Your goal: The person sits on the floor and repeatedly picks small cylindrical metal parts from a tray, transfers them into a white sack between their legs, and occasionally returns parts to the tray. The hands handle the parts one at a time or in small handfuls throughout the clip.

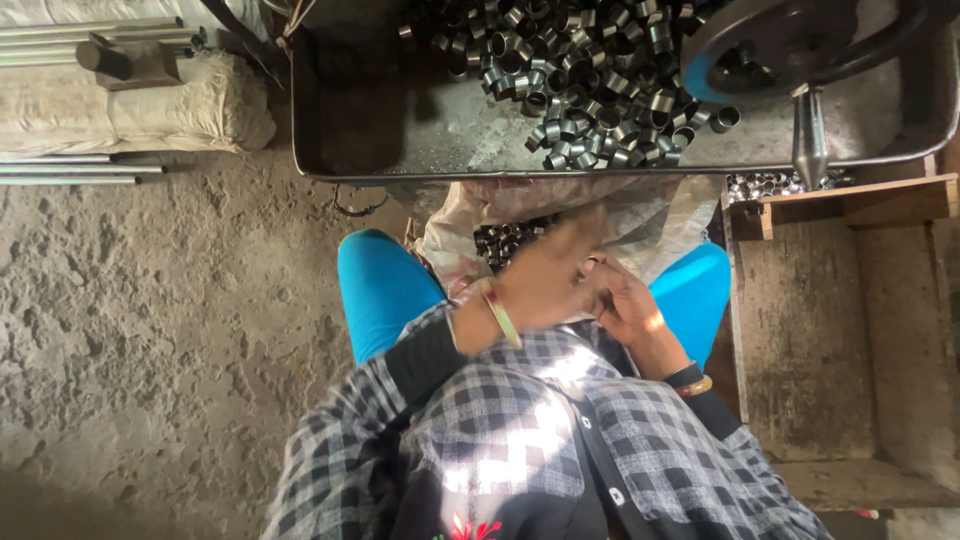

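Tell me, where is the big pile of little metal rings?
In the head view, the pile of metal rings lies at top centre in the metal tray, left of the dark wheel, above the person's hands.

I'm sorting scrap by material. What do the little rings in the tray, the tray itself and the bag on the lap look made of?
The rings look like cut steel tube: grey, shiny, hollow. The tray seems to be sheet metal, dull grey and scuffed, with a thin rolled rim. The bag looks like thin clear plastic, crinkled and glossy. The left hand and right hand sit over it.
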